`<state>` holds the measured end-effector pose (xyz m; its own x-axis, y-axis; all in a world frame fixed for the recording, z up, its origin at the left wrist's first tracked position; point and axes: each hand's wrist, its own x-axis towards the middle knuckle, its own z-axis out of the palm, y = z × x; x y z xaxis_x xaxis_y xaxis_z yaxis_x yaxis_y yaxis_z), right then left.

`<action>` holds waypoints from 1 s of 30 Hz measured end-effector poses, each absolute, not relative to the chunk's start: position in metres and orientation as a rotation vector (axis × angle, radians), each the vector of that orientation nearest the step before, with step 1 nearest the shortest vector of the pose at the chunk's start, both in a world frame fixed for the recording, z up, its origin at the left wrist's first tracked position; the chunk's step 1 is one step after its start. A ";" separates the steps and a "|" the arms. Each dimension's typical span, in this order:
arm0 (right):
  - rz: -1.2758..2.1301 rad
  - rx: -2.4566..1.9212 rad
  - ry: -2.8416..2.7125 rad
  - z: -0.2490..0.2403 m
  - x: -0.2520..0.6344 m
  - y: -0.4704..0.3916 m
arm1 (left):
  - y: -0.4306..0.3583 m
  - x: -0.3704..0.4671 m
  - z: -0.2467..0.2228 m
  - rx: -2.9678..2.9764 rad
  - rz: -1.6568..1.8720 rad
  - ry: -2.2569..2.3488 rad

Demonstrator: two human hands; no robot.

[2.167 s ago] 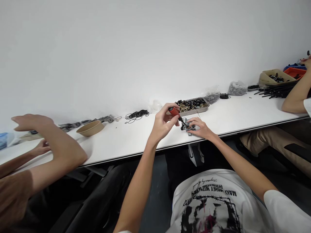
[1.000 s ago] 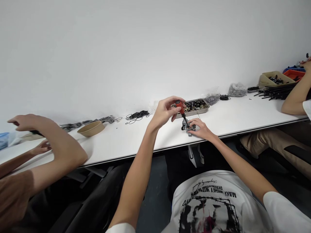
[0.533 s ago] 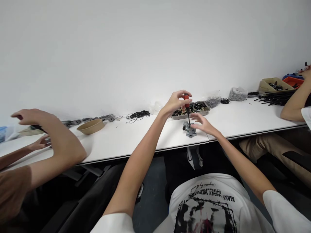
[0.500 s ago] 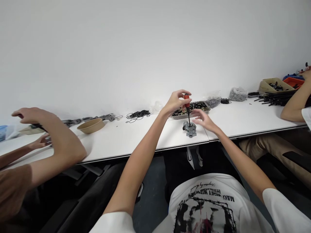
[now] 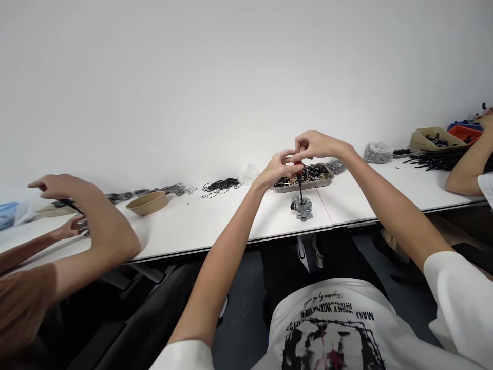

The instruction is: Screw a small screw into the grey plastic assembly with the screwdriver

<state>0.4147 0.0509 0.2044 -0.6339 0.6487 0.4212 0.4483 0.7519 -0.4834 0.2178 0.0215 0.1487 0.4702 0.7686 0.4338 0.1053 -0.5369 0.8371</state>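
Both hands up over the bench, meeting at the red-handled screwdriver (image 5: 299,174). Left hand (image 5: 278,167) curled around the handle from the left side, fingers pinching it. Right hand (image 5: 314,145) closed down on the top end of the handle from above, fingertips bunched on it. Screwdriver stands roughly upright, dark shaft pointing straight down, tip set into the top opening of the grey metal part (image 5: 303,208). That part sits on the white table (image 5: 215,221) directly below both hands, near the front edge, just left of a seam between table tops; neither hand touches it, only the tool does. Just behind the hands, a metal tray (image 5: 325,181) filled with small brass and black bits. Further left on the table: a pile of black rings (image 5: 220,185), a tan bowl (image 5: 148,202), a row of grey parts (image 5: 127,195) along the wall. A co-worker's hands (image 5: 63,187) work at far left. Another person's arm (image 5: 468,159) rests at far right beside black rods (image 5: 435,152) and a tan bin (image 5: 435,137).
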 end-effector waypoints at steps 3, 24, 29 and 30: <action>0.336 -0.896 -2.352 0.206 0.410 0.053 | 0.020 0.224 0.148 1.962 1.127 0.720; 0.485 -0.760 -2.389 0.208 0.419 0.040 | 0.024 0.220 0.147 1.974 1.094 0.658; 0.425 -0.824 -2.286 0.204 0.417 0.037 | 0.026 0.226 0.141 1.958 1.136 0.670; 0.462 -0.798 -2.312 0.205 0.418 0.036 | 0.026 0.226 0.141 1.949 1.144 0.666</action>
<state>0.4181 0.0359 0.2053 -0.6102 0.6471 0.4571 0.4217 0.7537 -0.5040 0.2258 0.0263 0.1411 0.4614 0.7423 0.4859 0.0556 -0.5708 0.8192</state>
